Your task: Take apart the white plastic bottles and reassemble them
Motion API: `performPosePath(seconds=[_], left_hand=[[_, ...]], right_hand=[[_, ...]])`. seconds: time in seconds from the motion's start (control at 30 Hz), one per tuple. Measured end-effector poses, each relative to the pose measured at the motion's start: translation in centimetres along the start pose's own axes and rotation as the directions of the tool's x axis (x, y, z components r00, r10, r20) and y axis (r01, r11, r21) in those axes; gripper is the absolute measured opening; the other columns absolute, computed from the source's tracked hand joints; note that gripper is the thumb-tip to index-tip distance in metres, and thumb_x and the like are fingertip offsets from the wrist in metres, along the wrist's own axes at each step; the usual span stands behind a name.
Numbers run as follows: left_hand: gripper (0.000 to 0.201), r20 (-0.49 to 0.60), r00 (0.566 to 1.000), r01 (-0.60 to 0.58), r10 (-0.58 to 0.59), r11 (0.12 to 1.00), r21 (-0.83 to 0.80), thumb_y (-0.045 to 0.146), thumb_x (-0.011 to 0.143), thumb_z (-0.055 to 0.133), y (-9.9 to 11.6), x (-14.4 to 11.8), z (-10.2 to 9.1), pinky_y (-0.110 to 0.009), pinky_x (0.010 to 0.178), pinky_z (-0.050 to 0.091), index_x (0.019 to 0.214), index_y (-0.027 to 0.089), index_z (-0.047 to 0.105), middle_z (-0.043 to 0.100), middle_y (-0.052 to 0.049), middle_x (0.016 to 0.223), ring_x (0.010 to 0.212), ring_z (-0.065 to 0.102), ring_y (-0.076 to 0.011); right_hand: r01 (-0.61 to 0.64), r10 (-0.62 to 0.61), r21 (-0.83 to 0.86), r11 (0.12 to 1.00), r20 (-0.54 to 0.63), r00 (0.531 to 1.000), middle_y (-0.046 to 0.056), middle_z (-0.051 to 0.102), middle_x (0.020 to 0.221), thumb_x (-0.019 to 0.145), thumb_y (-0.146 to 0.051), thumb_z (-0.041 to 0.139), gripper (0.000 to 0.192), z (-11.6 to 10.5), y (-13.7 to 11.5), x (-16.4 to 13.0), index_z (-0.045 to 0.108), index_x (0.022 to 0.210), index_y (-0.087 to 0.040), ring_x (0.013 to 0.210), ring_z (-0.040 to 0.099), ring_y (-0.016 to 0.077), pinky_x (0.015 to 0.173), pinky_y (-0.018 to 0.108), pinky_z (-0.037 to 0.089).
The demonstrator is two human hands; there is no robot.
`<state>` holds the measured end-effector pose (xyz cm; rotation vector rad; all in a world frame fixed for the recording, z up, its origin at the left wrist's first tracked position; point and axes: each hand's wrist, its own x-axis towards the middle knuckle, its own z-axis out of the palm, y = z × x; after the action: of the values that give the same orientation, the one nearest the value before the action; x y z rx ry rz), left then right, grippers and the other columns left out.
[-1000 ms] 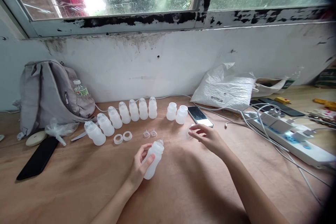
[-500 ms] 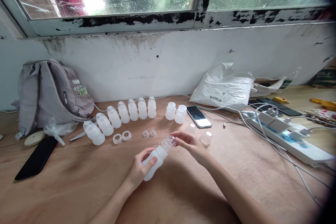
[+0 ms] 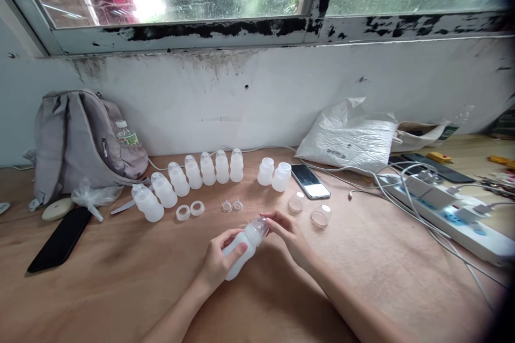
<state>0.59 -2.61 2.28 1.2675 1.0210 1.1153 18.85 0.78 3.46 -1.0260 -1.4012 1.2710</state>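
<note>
My left hand [image 3: 219, 260] grips a translucent white baby bottle [image 3: 237, 254], tilted with its top pointing right. My right hand [image 3: 287, 233] holds the clear cap [image 3: 257, 225] on the bottle's top. Behind them stands a curved row of several capped bottles [image 3: 193, 174] and two open bottles [image 3: 274, 174]. On the table lie two white rings [image 3: 190, 210], two small nipples [image 3: 232, 206] and two clear caps [image 3: 309, 210].
A grey backpack [image 3: 80, 139] with a water bottle leans on the wall at the left, a black phone [image 3: 60, 238] in front of it. A phone [image 3: 310, 180], a white plastic bag [image 3: 350, 136] and a power strip [image 3: 446, 209] with cables lie to the right.
My right hand picked up a clear cap from the table on the right and brought it onto the top of the bottle held in my left hand.
</note>
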Motion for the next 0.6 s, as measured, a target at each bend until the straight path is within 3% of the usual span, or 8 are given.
performPosePath(seconds=[0.17,0.33,0.5,0.6], left_hand=[[0.033,0.005,1.0,0.005,-0.005,1.0,0.028,0.032,0.066,0.064,-0.5,0.1,-0.1,-0.032,0.074,0.046,0.094,0.013,0.065,0.066,-0.011,0.092,0.085,0.06,-0.0264],[0.032,-0.027,1.0,-0.005,0.005,1.0,0.021,0.032,0.067,0.064,-0.8,0.1,-0.1,-0.031,0.072,0.046,0.092,0.012,0.066,0.067,-0.011,0.089,0.083,0.06,-0.0262],[0.031,-0.031,0.998,-0.056,0.057,0.998,0.017,0.033,0.07,0.061,-0.6,-0.1,-0.1,-0.031,0.071,0.047,0.093,0.012,0.064,0.066,-0.011,0.093,0.085,0.06,-0.0262],[0.032,-0.055,0.996,-0.072,0.073,0.997,0.02,0.035,0.072,0.059,-0.6,-0.2,0.0,-0.031,0.072,0.047,0.094,0.013,0.063,0.066,-0.011,0.093,0.085,0.061,-0.0261]], right_hand=[[0.093,-0.11,-0.104,0.99,-0.164,0.98,-0.001,0.052,0.063,0.078,-0.036,0.051,0.024,1.3,1.3,-0.5,0.047,0.062,-0.019,0.066,0.051,0.0156,0.063,0.028,0.041],[0.124,-0.147,-0.112,0.986,-0.225,0.963,-0.003,0.045,0.059,0.08,-0.036,0.047,0.025,2.4,1.5,-0.8,0.041,0.062,-0.02,0.06,0.046,0.0139,0.061,0.026,0.039],[0.125,-0.14,-0.079,0.989,-0.228,0.964,-0.002,0.046,0.063,0.08,-0.037,0.048,0.025,3.3,1.3,-1.0,0.04,0.064,-0.02,0.065,0.048,0.0146,0.062,0.027,0.041],[0.087,-0.096,-0.07,0.994,-0.138,0.986,0.0,0.05,0.07,0.079,-0.038,0.051,0.019,3.2,0.8,-0.7,0.047,0.078,-0.02,0.067,0.05,0.0148,0.06,0.027,0.043]])
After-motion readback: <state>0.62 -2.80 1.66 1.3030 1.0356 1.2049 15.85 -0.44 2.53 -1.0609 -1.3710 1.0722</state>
